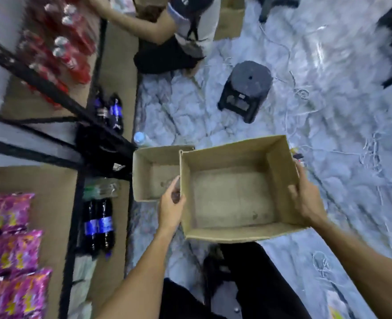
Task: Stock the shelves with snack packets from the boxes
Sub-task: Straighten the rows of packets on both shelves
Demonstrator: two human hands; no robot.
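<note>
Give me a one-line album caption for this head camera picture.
Left hand and right hand grip an empty cardboard box beside a second box, near a shelf of pink snack packets.

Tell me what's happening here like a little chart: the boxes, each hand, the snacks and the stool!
Held box: cardboard, open top, nothing inside
Left hand: grips its left wall
Right hand: grips its right wall
Second box: just left of it, also empty
Pink snack packets: lying on the shelf, lower left
Black stool: on the floor beyond the boxes
</note>
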